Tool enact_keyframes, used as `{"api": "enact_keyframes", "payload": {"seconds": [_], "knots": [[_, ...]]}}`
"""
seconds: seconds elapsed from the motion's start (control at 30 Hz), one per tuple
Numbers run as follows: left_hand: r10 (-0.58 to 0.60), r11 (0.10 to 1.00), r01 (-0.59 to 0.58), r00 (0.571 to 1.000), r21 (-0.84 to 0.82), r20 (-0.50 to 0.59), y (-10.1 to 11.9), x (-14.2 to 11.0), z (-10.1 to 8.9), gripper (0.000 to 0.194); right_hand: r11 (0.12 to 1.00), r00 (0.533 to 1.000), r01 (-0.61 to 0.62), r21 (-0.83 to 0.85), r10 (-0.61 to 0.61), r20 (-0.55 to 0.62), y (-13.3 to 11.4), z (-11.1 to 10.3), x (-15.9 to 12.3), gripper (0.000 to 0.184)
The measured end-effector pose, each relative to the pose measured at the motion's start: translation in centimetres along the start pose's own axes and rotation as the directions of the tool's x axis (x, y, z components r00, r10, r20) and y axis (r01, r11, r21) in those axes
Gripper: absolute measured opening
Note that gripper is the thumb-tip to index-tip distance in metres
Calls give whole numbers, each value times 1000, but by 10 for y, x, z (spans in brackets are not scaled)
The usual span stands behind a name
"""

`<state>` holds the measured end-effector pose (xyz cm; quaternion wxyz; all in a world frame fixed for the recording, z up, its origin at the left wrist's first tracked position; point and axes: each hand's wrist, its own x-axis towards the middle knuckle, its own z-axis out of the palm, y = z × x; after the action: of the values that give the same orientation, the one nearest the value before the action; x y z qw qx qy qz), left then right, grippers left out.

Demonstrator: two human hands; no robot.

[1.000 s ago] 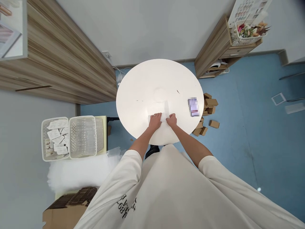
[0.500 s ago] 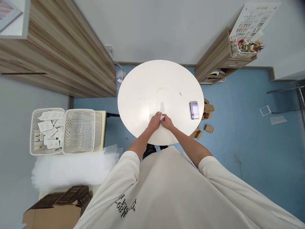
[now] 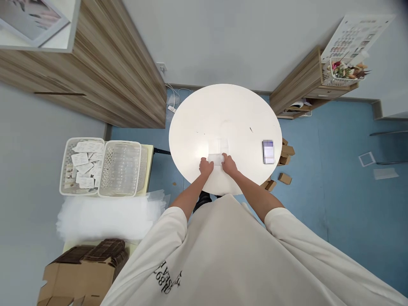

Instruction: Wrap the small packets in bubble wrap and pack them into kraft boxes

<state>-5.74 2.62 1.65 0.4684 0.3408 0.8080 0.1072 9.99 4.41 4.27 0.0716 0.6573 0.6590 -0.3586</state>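
On the near part of a round white table point(image 3: 236, 104), a small, pale, translucent flat packet point(image 3: 216, 159) lies between my two hands. My left hand point(image 3: 206, 166) has its fingers closed on the packet's left end. The right end is gripped by my right hand point(image 3: 229, 165), with thumb and fingers bent around it. Just beyond the packet, a faint clear sheet point(image 3: 224, 144) rests on the tabletop, its outline hard to make out. What is inside the packet cannot be told.
A blurred purple-and-white item point(image 3: 268, 151) lies on the table's right side. Left stand white baskets, one with cards point(image 3: 83, 163), one with clear plastic pieces point(image 3: 120, 170). White translucent sheets point(image 3: 102, 216) and folded cardboard point(image 3: 79, 276) are nearer. Small brown boxes point(image 3: 284, 178) sit on the floor.
My hands have moved apart, from close together to the two ends of the packet, which now shows flat between them. The whole view has shifted slightly.
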Motion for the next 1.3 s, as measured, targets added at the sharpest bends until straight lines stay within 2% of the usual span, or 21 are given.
{"api": "enact_keyframes", "payload": {"seconds": [0.13, 0.23, 0.37, 0.5, 0.63, 0.83, 0.97, 1.13, 1.3], "knots": [[-83, 996, 83, 996, 44, 9, 8, 5, 2, 33, 999, 1000, -30, -14, 30, 1, -2, 1, 1, 55], [-99, 995, 97, 995, 36, 34, 11, 5, 1, 26, 999, 999, -44, -26, 44, -3, -2, 4, 2, 55], [-32, 998, 35, 998, -58, 56, 14, 3, 3, 26, 999, 999, -36, -39, 36, -9, -1, 6, 2, 54], [50, 990, -32, 991, -140, 122, 21, -1, 9, 32, 996, 999, -25, -87, 22, -41, 3, 5, 1, 53], [116, 992, -105, 979, -73, 165, 31, -4, 19, 36, 997, 999, 5, -74, -9, -51, 10, 5, 1, 54], [113, 993, -114, 977, -5, 180, 40, -5, 27, 40, 998, 999, 31, 57, -29, -38, 18, 8, 5, 53], [178, 984, -171, 961, -54, 212, 36, -8, 24, 29, 986, 995, 92, 142, -84, -56, 25, 8, 1, 61], [295, 955, -280, 922, -96, 249, 30, -13, 18, 44, 951, 983, 181, 250, -173, -53, 36, 1, -15, 65], [287, 957, -257, 908, -136, 306, 29, -14, 16, 57, 945, 955, 295, 138, -296, -16, 38, -2, -22, 53]]}}
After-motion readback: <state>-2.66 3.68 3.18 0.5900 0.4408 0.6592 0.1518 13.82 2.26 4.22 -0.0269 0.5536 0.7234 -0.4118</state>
